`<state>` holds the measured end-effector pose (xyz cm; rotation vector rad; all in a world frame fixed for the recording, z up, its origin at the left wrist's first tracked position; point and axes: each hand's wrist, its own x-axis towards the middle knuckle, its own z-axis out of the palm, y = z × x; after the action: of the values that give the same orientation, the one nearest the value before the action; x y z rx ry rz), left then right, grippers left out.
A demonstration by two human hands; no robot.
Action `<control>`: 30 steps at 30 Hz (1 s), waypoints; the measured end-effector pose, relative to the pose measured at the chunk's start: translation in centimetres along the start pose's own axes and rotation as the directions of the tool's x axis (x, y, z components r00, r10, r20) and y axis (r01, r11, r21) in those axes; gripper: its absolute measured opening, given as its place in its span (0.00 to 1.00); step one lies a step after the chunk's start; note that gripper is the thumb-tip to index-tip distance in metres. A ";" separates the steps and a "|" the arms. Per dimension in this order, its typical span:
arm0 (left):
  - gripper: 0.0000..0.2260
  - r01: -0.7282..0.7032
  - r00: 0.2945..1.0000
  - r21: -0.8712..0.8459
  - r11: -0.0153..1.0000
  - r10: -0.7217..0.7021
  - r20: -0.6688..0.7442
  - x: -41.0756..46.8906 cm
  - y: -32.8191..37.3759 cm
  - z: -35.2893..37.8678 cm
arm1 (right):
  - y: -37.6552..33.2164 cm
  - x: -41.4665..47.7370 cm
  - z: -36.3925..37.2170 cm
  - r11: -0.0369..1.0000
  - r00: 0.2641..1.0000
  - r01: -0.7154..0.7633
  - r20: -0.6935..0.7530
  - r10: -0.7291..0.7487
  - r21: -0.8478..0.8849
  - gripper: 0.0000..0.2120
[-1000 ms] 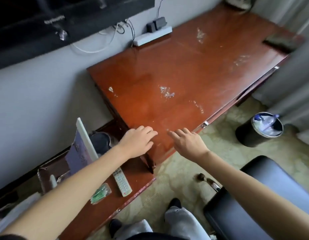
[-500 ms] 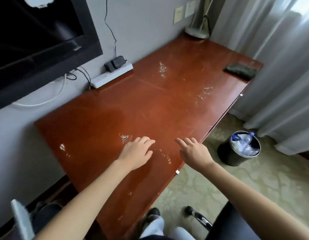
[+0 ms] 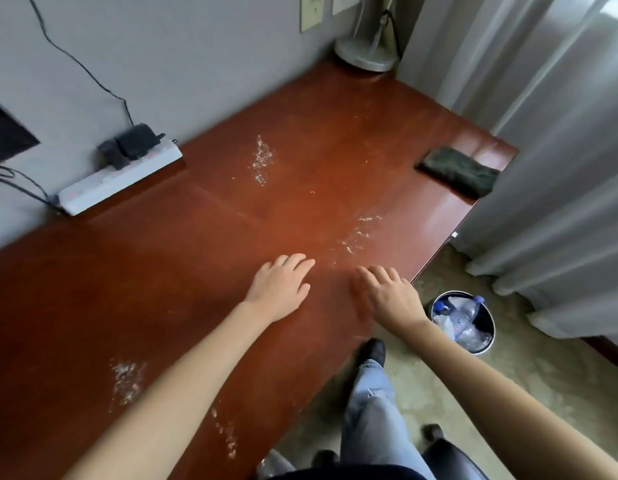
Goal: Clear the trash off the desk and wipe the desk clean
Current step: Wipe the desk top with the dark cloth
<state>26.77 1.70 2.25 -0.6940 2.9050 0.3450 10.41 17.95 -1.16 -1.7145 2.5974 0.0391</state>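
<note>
A reddish-brown wooden desk (image 3: 162, 278) fills the view. White crumb patches lie on it: one far (image 3: 261, 161), one mid-right (image 3: 356, 237), one near-left (image 3: 125, 375), one at the front edge (image 3: 226, 434). A dark green folded cloth (image 3: 456, 171) lies at the desk's far right corner. My left hand (image 3: 281, 289) and my right hand (image 3: 387, 296) hover over the desk near its front edge, fingers relaxed, holding nothing. A black trash bin (image 3: 470, 327) holding plastic bottles stands on the floor to the right.
A white power strip (image 3: 120, 178) with black adapters lies against the wall at left. A lamp base (image 3: 366, 57) sits in the far corner. Grey curtains (image 3: 560, 168) hang at right. A black chair (image 3: 449, 459) and my leg (image 3: 373, 410) are below.
The view has shifted right along the desk and closer; the low shelf and remote have left the frame. Both hands stay open over the desk, now next to the mid-right crumbs.
</note>
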 end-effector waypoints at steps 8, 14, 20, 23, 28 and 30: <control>0.22 -0.106 0.993 0.059 0.993 0.103 0.060 15.0 5.9 -1.4 | 15.5 9.1 0.0 0.990 0.985 0.142 -0.100 -0.139 0.021 0.22; 0.22 -0.114 0.990 0.182 0.977 0.096 0.103 24.3 7.2 -1.8 | 25.0 15.0 0.6 0.999 0.993 0.016 -0.115 -0.019 -0.035 0.21; 0.24 -0.059 0.997 0.168 0.984 0.051 0.050 32.0 7.2 -2.1 | 30.0 19.2 0.5 0.999 0.996 -0.046 0.079 0.046 -0.001 0.24; 0.26 -0.006 1.000 0.145 0.989 0.004 0.014 35.6 6.1 -2.3 | 31.0 21.1 0.7 0.999 0.992 -0.041 0.119 0.040 0.013 0.25; 0.32 0.071 0.997 0.159 0.985 -0.068 -0.019 40.5 3.4 -2.6 | 32.8 24.2 0.9 0.997 0.993 -0.013 0.115 0.004 0.074 0.23; 0.33 0.072 0.997 0.184 0.980 -0.072 -0.008 41.8 2.5 -2.8 | 33.5 25.0 0.9 0.991 0.998 0.057 0.002 -0.057 0.121 0.20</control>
<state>-11.54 -14.76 -2.23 -0.7656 2.8562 0.0658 -30.19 8.12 -2.81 -1.7429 2.4891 -0.1126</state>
